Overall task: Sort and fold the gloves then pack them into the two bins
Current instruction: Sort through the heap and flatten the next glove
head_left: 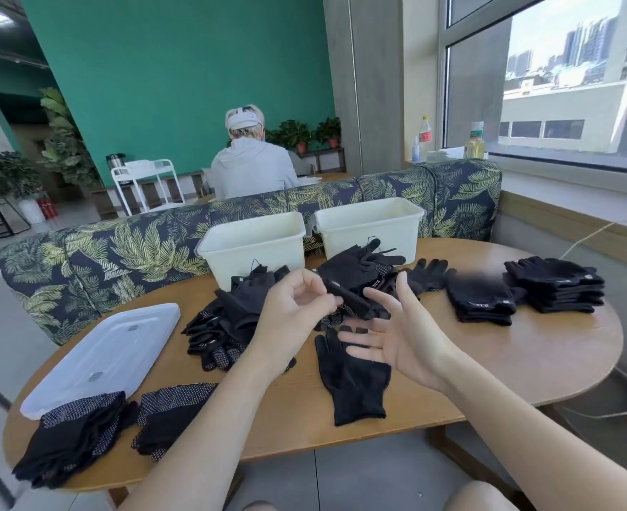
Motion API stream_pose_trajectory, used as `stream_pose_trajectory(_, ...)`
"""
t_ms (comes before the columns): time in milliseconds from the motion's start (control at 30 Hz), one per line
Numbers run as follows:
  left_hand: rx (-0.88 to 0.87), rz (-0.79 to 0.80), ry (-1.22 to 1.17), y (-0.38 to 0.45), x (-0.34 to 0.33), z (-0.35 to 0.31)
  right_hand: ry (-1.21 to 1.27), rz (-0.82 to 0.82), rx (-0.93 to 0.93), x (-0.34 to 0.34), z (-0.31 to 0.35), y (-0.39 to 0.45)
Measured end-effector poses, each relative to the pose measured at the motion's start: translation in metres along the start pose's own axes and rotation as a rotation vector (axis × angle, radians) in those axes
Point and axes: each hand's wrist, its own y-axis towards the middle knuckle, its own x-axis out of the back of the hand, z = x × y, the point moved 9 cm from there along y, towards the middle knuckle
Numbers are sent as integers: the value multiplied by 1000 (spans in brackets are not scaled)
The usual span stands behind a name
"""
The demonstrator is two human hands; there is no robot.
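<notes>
Arms reach forward from the bottom edge, over the round wooden counter (525, 355). At the near left edge lie 2 folded stacks of dotted gloves (80, 437), side by side. Just past them lies a clear bin lid (98, 355), flat on the wood. One flat black glove (356, 385) lies near the middle, below the right hand (396, 337). That hand is held up with its palm turned in and its fingers spread wide, and it holds nothing. Its fingertips are close to a black glove (349, 296) that the left hand (297, 307) pinches between thumb and finger. The left hand is raised above a loose pile of black gloves (227, 326) in the middle of the counter. To the right sit 2 neat stacks of folded plain gloves (555, 285), well apart from the hands. Farther back stand 2 white bins (253, 245), side by side at the counter's far edge. You cannot tell what is inside them, because their walls hide it. Behind the bins runs a leaf-print sofa (120, 252). Beyond it a person (249, 167) sits with their back turned.
</notes>
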Motion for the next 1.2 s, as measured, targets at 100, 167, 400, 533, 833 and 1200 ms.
stream_pose_trajectory(100, -4, 50, 5, -12, -3, 18, -15, 0, 12, 4, -4, 14)
stream_pose_trajectory(167, -15, 68, 23, -19, -5, 29, -6, -15, 40, 7, -3, 19)
stream_pose_trajectory(400, 35, 113, -49, -44, -20, 77, -130, -86, 75, 31, -2, 37)
stream_pose_trajectory(533, 69, 103, 4, -55, -25, 98, -301, -113, 65, 43, -9, 40)
stream_pose_trajectory(833, 8, 30, 151, -62, -21, 105, -630, -149, 170, 51, -9, 48)
stream_pose_trajectory(1200, -28, 86, 283, -72, -19, 109, -762, -179, 233, 55, -7, 46)
